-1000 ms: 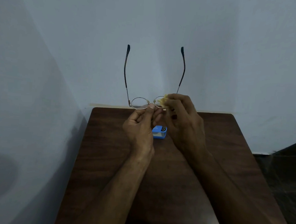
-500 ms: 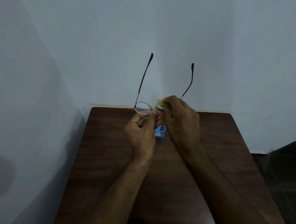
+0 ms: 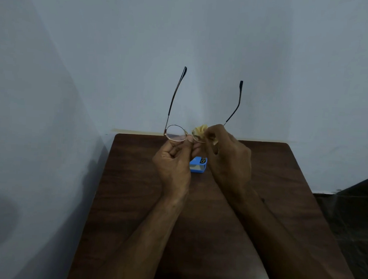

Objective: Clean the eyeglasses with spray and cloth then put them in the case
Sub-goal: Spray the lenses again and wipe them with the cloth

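Round wire-rimmed eyeglasses [image 3: 176,133] held in the air above the far edge of the bench [image 3: 283,188], temples unfolded and pointing up and away toward the wall [image 3: 206,43]. Left hand [image 3: 174,166]: closed, thumb and fingers pinching the frame at the bridge, beside the exposed left-side lens. Right hand [image 3: 227,157]: closed, pressing a bunched yellow cloth [image 3: 199,130] against the right-side lens, which is largely hidden by cloth and fingers. A small blue container [image 3: 198,165] lies on the dark wooden bench below and between the two hands, partly covered by them; whether this is the case or the spray cannot be told.
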Demonstrator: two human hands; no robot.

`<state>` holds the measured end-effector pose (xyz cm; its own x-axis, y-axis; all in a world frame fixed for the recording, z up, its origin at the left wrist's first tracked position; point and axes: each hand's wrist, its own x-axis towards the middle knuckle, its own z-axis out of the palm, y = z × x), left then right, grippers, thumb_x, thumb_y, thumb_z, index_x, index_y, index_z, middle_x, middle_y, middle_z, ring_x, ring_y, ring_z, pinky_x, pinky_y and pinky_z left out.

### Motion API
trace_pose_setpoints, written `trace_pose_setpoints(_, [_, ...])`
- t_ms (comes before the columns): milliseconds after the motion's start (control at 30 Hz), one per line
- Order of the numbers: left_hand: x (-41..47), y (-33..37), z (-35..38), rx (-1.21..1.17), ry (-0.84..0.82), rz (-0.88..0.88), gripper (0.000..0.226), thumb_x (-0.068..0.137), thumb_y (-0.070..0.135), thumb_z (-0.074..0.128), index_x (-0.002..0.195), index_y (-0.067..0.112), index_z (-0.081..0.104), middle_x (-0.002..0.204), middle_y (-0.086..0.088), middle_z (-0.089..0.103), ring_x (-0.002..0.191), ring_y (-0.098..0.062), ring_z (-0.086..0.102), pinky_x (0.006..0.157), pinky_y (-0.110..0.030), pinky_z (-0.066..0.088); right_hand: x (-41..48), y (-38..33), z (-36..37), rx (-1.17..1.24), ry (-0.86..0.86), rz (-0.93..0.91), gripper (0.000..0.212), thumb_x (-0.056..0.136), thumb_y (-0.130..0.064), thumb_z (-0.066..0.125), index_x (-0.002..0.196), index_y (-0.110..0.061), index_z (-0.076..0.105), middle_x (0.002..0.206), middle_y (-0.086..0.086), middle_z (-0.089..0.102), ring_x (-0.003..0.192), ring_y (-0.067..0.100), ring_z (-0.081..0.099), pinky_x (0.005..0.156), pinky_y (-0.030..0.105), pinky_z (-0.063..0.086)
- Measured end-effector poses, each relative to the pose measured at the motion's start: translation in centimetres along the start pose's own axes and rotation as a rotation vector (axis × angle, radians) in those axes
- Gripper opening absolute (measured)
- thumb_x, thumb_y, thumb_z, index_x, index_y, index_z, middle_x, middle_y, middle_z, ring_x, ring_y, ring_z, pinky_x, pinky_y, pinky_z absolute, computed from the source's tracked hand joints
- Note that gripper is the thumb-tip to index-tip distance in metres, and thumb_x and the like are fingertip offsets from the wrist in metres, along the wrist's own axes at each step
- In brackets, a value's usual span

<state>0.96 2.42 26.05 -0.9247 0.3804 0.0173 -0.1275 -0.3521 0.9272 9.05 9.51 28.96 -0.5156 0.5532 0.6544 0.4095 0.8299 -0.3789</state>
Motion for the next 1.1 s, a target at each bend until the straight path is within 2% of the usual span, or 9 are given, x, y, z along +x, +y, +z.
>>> trace_pose_setpoints(67, [-0.3, 0.0, 0.1, 0.005, -0.009, -0.004, 0.015, 0.094, 0.002, 0.072, 0.108, -0.003, 0.076, 0.087, -0.003, 0.081, 0.082, -0.019, 0.081, 0.071, -0.023, 0.063, 0.6, 0.3, 0.1, -0.057, 0.024, -0.025, 0.009, 0.097, -0.012, 0.07, 0.097, -0.01, 0.061, 0.08, 0.002, 0.067, 0.058, 0.02, 0.059, 0.049, 0.04, 0.053])
trace_pose_setpoints(233, [0.0, -0.1, 0.0, -0.016, 0.012, -0.008, 0.019, 0.095, 0.005, 0.071, 0.11, -0.006, 0.075, 0.092, -0.014, 0.08, 0.083, -0.024, 0.08, 0.073, -0.029, 0.065, -0.8, -0.9, -0.3, 0.02, -0.045, -0.032, 0.011, 0.095, -0.012, 0.071, 0.102, -0.011, 0.062, 0.083, 0.001, 0.067, 0.061, 0.019, 0.06, 0.051, 0.041, 0.054])
trace_pose_setpoints(367, [-0.3, 0.2, 0.0, 0.025, 0.008, 0.0, 0.01, 0.095, 0.006, 0.073, 0.103, 0.003, 0.078, 0.088, -0.004, 0.081, 0.084, -0.021, 0.081, 0.074, -0.029, 0.065, 0.0, 0.2, -0.4, -0.122, 0.022, -0.048, 0.009, 0.095, -0.009, 0.07, 0.098, -0.011, 0.061, 0.082, 0.002, 0.067, 0.057, 0.024, 0.058, 0.045, 0.039, 0.051])
trace_pose_setpoints(433, [-0.4, 0.5, 0.1, 0.026, 0.017, -0.002, 0.009, 0.095, 0.006, 0.073, 0.102, 0.008, 0.077, 0.085, 0.001, 0.081, 0.083, -0.019, 0.08, 0.073, -0.028, 0.065, -0.2, -0.2, -0.5, -0.088, 0.017, -0.066, 0.012, 0.094, -0.01, 0.073, 0.099, -0.01, 0.062, 0.082, 0.002, 0.067, 0.057, 0.021, 0.058, 0.045, 0.037, 0.051])
trace_pose_setpoints(533, [-0.4, 0.8, 0.1, -0.038, 0.012, -0.01, 0.009, 0.095, 0.002, 0.071, 0.103, 0.002, 0.076, 0.082, 0.001, 0.081, 0.08, -0.017, 0.08, 0.07, -0.024, 0.063, -1.3, -0.9, -1.1, -0.024, -0.014, -0.108, 0.014, 0.093, -0.011, 0.075, 0.1, -0.01, 0.064, 0.079, -0.001, 0.066, 0.057, 0.015, 0.056, 0.046, 0.032, 0.049])
trace_pose_setpoints(700, [-1.1, 0.9, 0.4, 0.003, -0.006, -0.014, 0.009, 0.095, 0.003, 0.072, 0.102, 0.003, 0.076, 0.08, 0.004, 0.081, 0.079, -0.015, 0.08, 0.069, -0.021, 0.062, 0.2, 0.1, -0.7, -0.1, 0.018, -0.045, 0.013, 0.094, -0.011, 0.073, 0.095, -0.011, 0.06, 0.075, 0.0, 0.064, 0.054, 0.02, 0.055, 0.045, 0.038, 0.05])
trace_pose_setpoints(900, [-0.5, 1.0, 0.1, -0.03, -0.001, -0.072, 0.008, 0.093, 0.003, 0.073, 0.098, 0.006, 0.078, 0.08, -0.003, 0.08, 0.076, -0.02, 0.08, 0.066, -0.024, 0.063, -1.9, 0.4, -1.1, 0.048, -0.031, -0.099, 0.009, 0.099, -0.018, 0.067, 0.105, -0.011, 0.066, 0.091, 0.001, 0.068, 0.066, 0.015, 0.061, 0.054, 0.039, 0.056])
trace_pose_setpoints(1100, [-0.8, 0.9, 0.5, -0.027, 0.003, -0.092, 0.005, 0.093, 0.001, 0.074, 0.096, 0.003, 0.078, 0.075, -0.003, 0.079, 0.069, -0.016, 0.078, 0.063, -0.025, 0.063, -2.3, 0.1, -0.1, 0.157, 0.005, -0.082, 0.012, 0.097, -0.008, 0.073, 0.108, -0.007, 0.069, 0.103, 0.002, 0.068, 0.077, 0.012, 0.065, 0.062, 0.034, 0.058])
